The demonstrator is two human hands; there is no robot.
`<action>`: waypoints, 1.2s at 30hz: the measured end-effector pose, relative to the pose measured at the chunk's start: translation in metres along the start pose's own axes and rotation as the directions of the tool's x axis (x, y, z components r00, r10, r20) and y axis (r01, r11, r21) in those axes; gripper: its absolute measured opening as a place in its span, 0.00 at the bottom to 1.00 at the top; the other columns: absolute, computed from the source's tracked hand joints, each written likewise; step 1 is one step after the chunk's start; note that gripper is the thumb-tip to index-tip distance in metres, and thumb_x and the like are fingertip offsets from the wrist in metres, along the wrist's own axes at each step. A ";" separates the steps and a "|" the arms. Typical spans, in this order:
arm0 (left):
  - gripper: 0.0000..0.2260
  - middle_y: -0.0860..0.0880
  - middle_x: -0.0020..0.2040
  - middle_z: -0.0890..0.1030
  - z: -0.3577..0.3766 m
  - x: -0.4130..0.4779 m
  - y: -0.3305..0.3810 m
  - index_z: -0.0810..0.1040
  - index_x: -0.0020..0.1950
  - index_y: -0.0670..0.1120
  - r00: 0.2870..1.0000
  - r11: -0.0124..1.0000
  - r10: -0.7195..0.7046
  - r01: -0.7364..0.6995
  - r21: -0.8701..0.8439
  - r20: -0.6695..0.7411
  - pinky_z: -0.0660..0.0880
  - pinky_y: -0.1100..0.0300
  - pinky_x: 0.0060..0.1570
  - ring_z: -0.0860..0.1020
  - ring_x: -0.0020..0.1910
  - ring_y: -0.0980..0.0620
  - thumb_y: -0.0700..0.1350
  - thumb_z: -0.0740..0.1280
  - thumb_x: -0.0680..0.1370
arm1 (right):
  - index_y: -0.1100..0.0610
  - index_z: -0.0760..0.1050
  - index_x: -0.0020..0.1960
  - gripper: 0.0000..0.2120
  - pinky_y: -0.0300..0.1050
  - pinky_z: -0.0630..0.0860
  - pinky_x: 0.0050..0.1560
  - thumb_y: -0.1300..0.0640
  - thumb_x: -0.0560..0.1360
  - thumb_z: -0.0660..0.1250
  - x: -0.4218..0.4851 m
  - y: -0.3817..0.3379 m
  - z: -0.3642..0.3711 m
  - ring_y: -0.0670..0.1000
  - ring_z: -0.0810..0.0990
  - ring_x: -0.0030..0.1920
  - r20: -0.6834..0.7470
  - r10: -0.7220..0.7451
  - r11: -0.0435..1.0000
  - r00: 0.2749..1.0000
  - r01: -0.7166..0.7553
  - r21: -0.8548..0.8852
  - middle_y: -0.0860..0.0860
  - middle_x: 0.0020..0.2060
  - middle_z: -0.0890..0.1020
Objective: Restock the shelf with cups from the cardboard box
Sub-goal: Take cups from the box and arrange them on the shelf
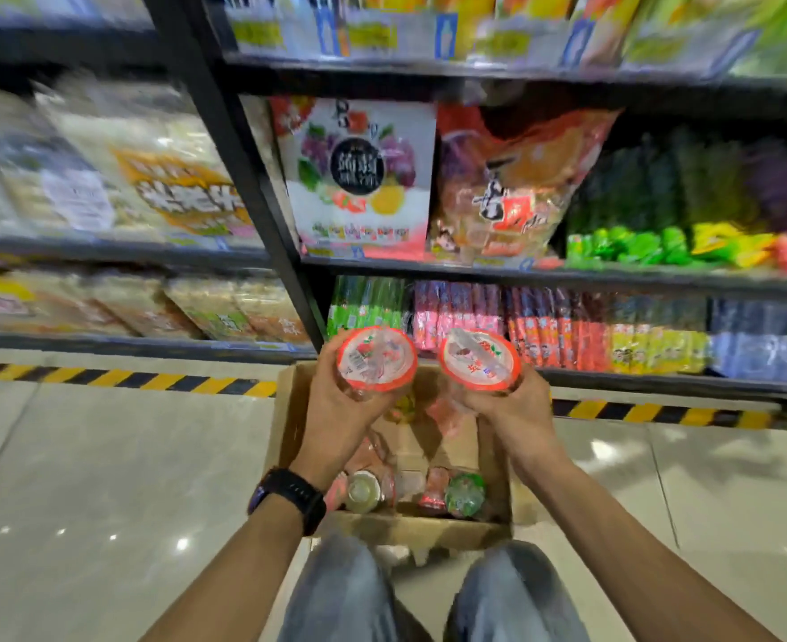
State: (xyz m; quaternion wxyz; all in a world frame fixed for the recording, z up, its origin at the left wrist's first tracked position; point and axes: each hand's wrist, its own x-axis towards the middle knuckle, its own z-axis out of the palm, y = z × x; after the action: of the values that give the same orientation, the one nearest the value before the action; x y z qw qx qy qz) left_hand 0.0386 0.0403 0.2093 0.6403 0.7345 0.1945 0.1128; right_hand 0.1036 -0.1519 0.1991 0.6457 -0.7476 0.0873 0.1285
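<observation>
My left hand (pixel 336 410) grips a clear cup with a red-rimmed lid (pixel 376 360), held up above the cardboard box (pixel 285 419). My right hand (pixel 507 410) grips a second red-lidded cup (pixel 480 361) beside it. Both lids face me, level with the bottom shelf (pixel 660 379). The open box stands on the floor between my knees and the shelf. Several more cups lie in its near end, among them a green-lidded one (pixel 464 494) and a pale one (pixel 363 492).
Black metal shelving (pixel 261 196) rises ahead, packed with snack bags and packets on every level. A yellow-and-black hazard stripe (pixel 118 377) runs along the floor at the shelf base. Glossy tiled floor (pixel 104 479) spreads left and right of the box.
</observation>
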 end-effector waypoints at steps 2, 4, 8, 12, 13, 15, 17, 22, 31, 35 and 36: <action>0.33 0.51 0.62 0.78 -0.012 -0.015 0.061 0.71 0.67 0.44 1.000 0.999 -0.001 0.001 -0.034 -0.002 0.74 0.72 0.50 0.78 0.57 0.64 0.35 0.80 0.66 | 0.55 0.79 0.52 0.24 0.32 0.77 0.38 0.71 0.61 0.79 -0.030 -0.063 -0.013 0.45 0.83 0.42 -0.019 -0.010 1.000 1.000 0.010 0.012 0.53 0.45 0.85; 0.33 0.58 0.60 0.79 -0.023 -0.030 0.123 0.71 0.67 0.49 1.000 0.999 0.019 -0.019 -0.040 0.002 0.74 0.71 0.50 0.77 0.57 0.64 0.37 0.80 0.66 | 0.61 0.78 0.57 0.25 0.31 0.76 0.36 0.72 0.62 0.78 -0.058 -0.124 -0.025 0.45 0.83 0.43 -0.022 -0.031 0.999 0.999 0.032 0.033 0.56 0.48 0.85; 0.31 0.61 0.60 0.79 -0.042 -0.050 0.238 0.71 0.67 0.56 0.998 0.995 0.055 -0.053 -0.082 0.021 0.76 0.66 0.53 0.77 0.60 0.62 0.42 0.80 0.68 | 0.53 0.78 0.56 0.26 0.35 0.78 0.45 0.67 0.61 0.80 -0.101 -0.239 -0.039 0.42 0.83 0.46 -0.051 -0.101 0.995 0.994 0.102 0.018 0.48 0.47 0.85; 0.31 0.60 0.59 0.79 -0.055 -0.061 0.339 0.72 0.66 0.59 0.998 0.990 0.059 -0.057 -0.129 0.018 0.76 0.63 0.55 0.78 0.60 0.60 0.44 0.80 0.67 | 0.52 0.79 0.51 0.22 0.31 0.76 0.38 0.70 0.63 0.78 -0.137 -0.342 -0.046 0.38 0.82 0.40 -0.086 -0.179 0.982 0.980 0.183 0.048 0.47 0.43 0.84; 0.31 0.59 0.59 0.80 -0.059 -0.061 0.361 0.72 0.66 0.58 0.997 0.987 0.079 -0.076 -0.142 0.016 0.76 0.65 0.55 0.78 0.60 0.59 0.44 0.80 0.67 | 0.56 0.79 0.52 0.22 0.30 0.76 0.37 0.73 0.63 0.77 -0.144 -0.365 -0.047 0.37 0.81 0.39 -0.087 -0.201 0.977 0.976 0.206 0.054 0.49 0.43 0.84; 0.31 0.58 0.60 0.79 -0.065 -0.055 0.400 0.72 0.66 0.56 0.992 0.984 0.126 -0.122 -0.130 0.028 0.75 0.68 0.55 0.78 0.60 0.60 0.45 0.80 0.67 | 0.59 0.79 0.55 0.23 0.32 0.77 0.40 0.73 0.63 0.76 -0.154 -0.408 -0.049 0.37 0.81 0.40 -0.108 -0.249 0.966 0.962 0.255 0.040 0.49 0.44 0.84; 0.32 0.59 0.60 0.79 -0.071 -0.045 0.433 0.72 0.66 0.57 0.983 0.978 0.181 -0.177 -0.112 0.026 0.74 0.66 0.56 0.77 0.60 0.60 0.49 0.81 0.66 | 0.58 0.78 0.53 0.22 0.35 0.78 0.46 0.73 0.63 0.76 -0.156 -0.441 -0.052 0.39 0.81 0.40 -0.144 -0.300 0.951 0.943 0.308 0.037 0.49 0.44 0.84; 0.29 0.65 0.56 0.77 -0.081 -0.034 0.509 0.72 0.64 0.54 0.943 0.940 0.333 -0.333 -0.074 -0.007 0.71 0.75 0.50 0.75 0.54 0.71 0.49 0.80 0.66 | 0.59 0.78 0.55 0.22 0.33 0.77 0.45 0.72 0.63 0.76 -0.166 -0.505 -0.060 0.41 0.82 0.41 -0.197 -0.394 0.906 0.898 0.416 0.081 0.51 0.45 0.84; 0.29 0.63 0.56 0.77 -0.075 -0.023 0.601 0.72 0.63 0.55 0.842 0.842 0.539 -0.537 -0.048 0.017 0.73 0.74 0.49 0.75 0.54 0.71 0.54 0.79 0.66 | 0.58 0.77 0.57 0.23 0.29 0.75 0.38 0.66 0.64 0.78 -0.189 -0.583 -0.089 0.45 0.81 0.45 -0.222 -0.533 0.827 0.816 0.558 0.063 0.50 0.46 0.83; 0.28 0.61 0.56 0.80 -0.058 -0.014 0.647 0.73 0.62 0.55 0.812 0.811 0.584 -0.584 -0.038 -0.002 0.77 0.65 0.53 0.77 0.53 0.68 0.53 0.80 0.66 | 0.56 0.78 0.57 0.23 0.30 0.76 0.40 0.66 0.64 0.78 -0.186 -0.621 -0.115 0.43 0.81 0.45 -0.219 -0.580 0.793 0.784 0.605 0.067 0.49 0.46 0.84; 0.27 0.61 0.55 0.80 -0.052 -0.012 0.659 0.73 0.62 0.55 0.807 0.806 0.591 -0.590 -0.040 0.005 0.77 0.63 0.53 0.77 0.53 0.69 0.53 0.80 0.66 | 0.56 0.78 0.57 0.24 0.32 0.76 0.41 0.65 0.63 0.79 -0.182 -0.630 -0.122 0.45 0.82 0.46 -0.220 -0.588 0.787 0.778 0.613 0.066 0.50 0.47 0.84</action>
State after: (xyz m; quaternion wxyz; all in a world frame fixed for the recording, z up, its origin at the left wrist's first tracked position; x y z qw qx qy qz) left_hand 0.0991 0.0129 0.8672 0.5885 0.7477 -0.0508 0.3034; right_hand 0.1270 -0.1837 0.8650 0.6901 -0.7000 -0.0870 -0.1617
